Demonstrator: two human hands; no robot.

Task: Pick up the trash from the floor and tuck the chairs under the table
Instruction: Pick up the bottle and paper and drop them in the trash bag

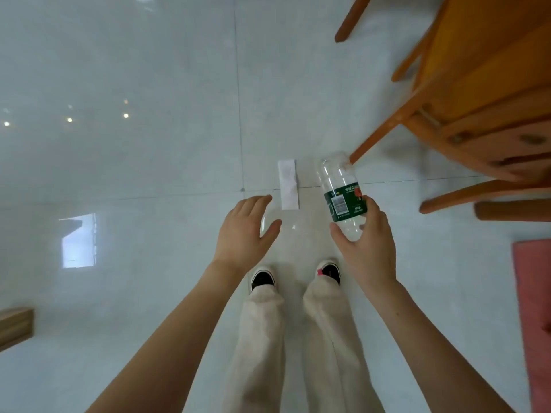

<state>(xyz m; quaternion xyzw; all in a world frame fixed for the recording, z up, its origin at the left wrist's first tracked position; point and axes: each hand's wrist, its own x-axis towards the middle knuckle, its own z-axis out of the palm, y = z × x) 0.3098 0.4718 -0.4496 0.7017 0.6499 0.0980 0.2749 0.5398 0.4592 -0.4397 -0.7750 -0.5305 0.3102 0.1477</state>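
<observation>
My right hand [369, 242] grips a clear plastic bottle [338, 186] with a green label by its lower end, held above the floor. A folded white paper strip [288, 184] lies flat on the pale tiled floor just ahead of my feet. My left hand [246, 231] hovers with its fingers spread right beside the paper's near left corner, holding nothing. An orange wooden chair [477, 84] stands at the upper right, one leg ending close behind the bottle.
My shoes and light trousers [298, 323] are directly below the hands. A pink mat edge [533, 308] lies at the right. A wooden piece [15, 326] shows at the lower left. Glossy tiles [119, 174] stretch to the left.
</observation>
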